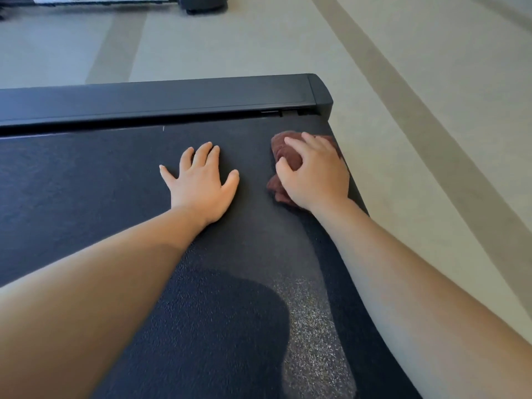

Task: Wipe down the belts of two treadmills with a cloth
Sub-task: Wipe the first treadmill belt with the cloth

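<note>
A black textured treadmill belt (86, 182) fills most of the view. My right hand (315, 174) presses a bunched dark brown cloth (280, 151) onto the belt near its right end, close to the far corner. My left hand (201, 182) lies flat on the belt with its fingers spread, a short way left of the cloth, holding nothing. Most of the cloth is hidden under my right hand.
A black side rail (158, 102) runs along the belt's far edge and ends in a rounded cap (321, 93). Pale floor with darker stripes (431, 139) lies beyond and to the right. Part of another dark machine (201, 2) stands at the top.
</note>
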`<state>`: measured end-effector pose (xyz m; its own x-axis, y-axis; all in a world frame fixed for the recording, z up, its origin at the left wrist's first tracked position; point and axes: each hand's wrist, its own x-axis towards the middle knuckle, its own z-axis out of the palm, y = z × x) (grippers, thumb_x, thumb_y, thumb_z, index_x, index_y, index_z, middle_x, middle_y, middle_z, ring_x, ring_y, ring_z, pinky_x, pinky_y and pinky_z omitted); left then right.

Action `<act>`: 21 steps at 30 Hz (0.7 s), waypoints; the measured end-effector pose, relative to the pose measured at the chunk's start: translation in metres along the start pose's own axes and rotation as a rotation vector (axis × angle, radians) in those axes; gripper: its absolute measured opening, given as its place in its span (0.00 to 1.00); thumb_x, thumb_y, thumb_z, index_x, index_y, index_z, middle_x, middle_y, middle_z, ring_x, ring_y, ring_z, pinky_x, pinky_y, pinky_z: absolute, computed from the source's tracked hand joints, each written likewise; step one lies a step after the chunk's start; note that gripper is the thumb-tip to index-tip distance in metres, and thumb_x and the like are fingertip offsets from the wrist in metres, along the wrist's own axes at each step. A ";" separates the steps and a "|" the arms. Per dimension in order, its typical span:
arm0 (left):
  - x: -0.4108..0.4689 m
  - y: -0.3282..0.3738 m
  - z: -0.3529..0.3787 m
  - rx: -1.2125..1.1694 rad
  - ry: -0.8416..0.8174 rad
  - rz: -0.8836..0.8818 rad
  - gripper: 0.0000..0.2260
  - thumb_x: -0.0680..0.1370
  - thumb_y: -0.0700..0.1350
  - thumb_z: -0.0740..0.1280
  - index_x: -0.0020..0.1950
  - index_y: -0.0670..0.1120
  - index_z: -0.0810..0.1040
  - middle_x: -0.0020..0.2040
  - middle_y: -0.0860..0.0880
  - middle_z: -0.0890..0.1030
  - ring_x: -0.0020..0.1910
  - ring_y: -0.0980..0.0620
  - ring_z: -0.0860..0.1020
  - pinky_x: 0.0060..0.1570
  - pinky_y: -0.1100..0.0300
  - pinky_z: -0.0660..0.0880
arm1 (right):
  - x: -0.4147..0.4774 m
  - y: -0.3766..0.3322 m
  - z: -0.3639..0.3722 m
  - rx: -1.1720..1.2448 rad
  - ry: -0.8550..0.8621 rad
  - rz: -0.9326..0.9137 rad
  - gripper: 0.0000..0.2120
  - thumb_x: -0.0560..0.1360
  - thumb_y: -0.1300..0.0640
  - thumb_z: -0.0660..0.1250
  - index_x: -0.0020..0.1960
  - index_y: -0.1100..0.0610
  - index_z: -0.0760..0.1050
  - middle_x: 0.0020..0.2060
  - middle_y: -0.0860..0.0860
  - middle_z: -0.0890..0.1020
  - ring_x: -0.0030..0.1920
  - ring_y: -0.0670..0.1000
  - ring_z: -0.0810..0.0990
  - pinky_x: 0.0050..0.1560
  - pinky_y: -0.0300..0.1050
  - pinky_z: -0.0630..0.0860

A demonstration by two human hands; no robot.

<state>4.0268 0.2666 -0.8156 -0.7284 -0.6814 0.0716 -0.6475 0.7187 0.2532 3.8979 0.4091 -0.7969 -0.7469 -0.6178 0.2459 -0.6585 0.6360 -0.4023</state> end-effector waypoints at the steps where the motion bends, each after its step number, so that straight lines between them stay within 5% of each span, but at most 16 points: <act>1: 0.000 0.000 0.003 0.007 0.016 -0.001 0.28 0.77 0.60 0.52 0.75 0.50 0.57 0.76 0.53 0.56 0.75 0.49 0.50 0.67 0.32 0.44 | 0.014 0.003 0.002 0.002 0.016 0.018 0.22 0.74 0.43 0.58 0.66 0.46 0.72 0.68 0.49 0.72 0.69 0.53 0.65 0.66 0.52 0.63; 10: 0.004 -0.002 0.009 0.007 0.092 -0.005 0.28 0.75 0.62 0.52 0.73 0.51 0.60 0.74 0.54 0.60 0.74 0.50 0.54 0.68 0.33 0.46 | 0.093 0.021 0.012 0.056 -0.001 0.087 0.21 0.72 0.44 0.59 0.63 0.45 0.74 0.59 0.46 0.76 0.63 0.54 0.70 0.57 0.49 0.70; 21: -0.057 0.003 -0.003 -0.020 -0.019 0.067 0.25 0.79 0.55 0.53 0.75 0.49 0.59 0.77 0.49 0.57 0.75 0.47 0.52 0.72 0.43 0.48 | -0.138 0.011 -0.044 0.002 -0.109 -0.058 0.25 0.73 0.40 0.56 0.68 0.44 0.70 0.72 0.47 0.67 0.71 0.53 0.64 0.70 0.57 0.64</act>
<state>4.0669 0.3068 -0.8164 -0.7743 -0.6288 0.0711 -0.5923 0.7598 0.2682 3.9900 0.5218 -0.7966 -0.6930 -0.7003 0.1710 -0.7000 0.5971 -0.3917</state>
